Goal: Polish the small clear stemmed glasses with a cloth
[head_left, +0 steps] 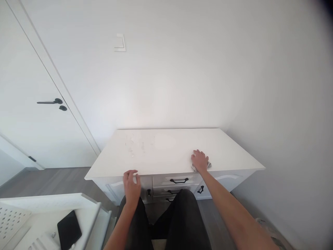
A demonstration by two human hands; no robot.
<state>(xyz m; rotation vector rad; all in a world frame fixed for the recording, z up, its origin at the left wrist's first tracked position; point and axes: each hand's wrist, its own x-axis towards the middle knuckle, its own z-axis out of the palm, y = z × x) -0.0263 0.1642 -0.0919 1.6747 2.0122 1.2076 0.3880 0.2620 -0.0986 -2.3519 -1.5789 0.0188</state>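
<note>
Right forearm point(229, 208) ends in a grip point(199, 160) atop a crosswise cloth point(209, 165).

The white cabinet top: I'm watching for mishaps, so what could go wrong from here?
The cloth under the right hand is close to the front edge, so it might slip off if pulled toward the person. The faint marks on the left part of the cabinet top could be missed, as the cloth is off to their right. The person's knees look close to the drawer handles, so leaning in might cause a bump.
</note>
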